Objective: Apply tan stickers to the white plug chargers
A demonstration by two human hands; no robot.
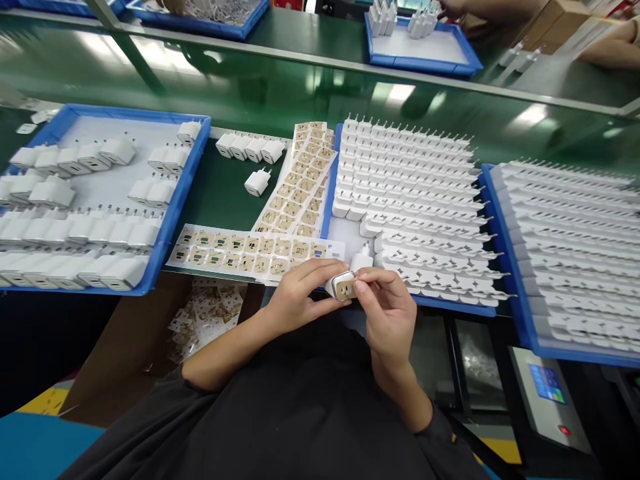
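My left hand (305,293) holds a white charger (331,288) between thumb and fingers, its end face turned up toward me. On that face lies a tan sticker (345,287) with small openings. The fingertips of my right hand (387,303) pinch the sticker's right edge. Just behind my fingers, another white charger (362,257) stands at the front left corner of a blue tray (327,212). A sheet of tan stickers (250,252) lies left of my hands, and more sticker sheets (300,180) overlap behind it.
Rows of white chargers fill much of the middle tray and the right tray (525,320). A left tray (173,220) holds more. Several chargers (255,148) sit behind the sheets. Below is a cardboard box (117,360) of scraps. A device with a screen (547,383) is lower right. People's arms show beyond.
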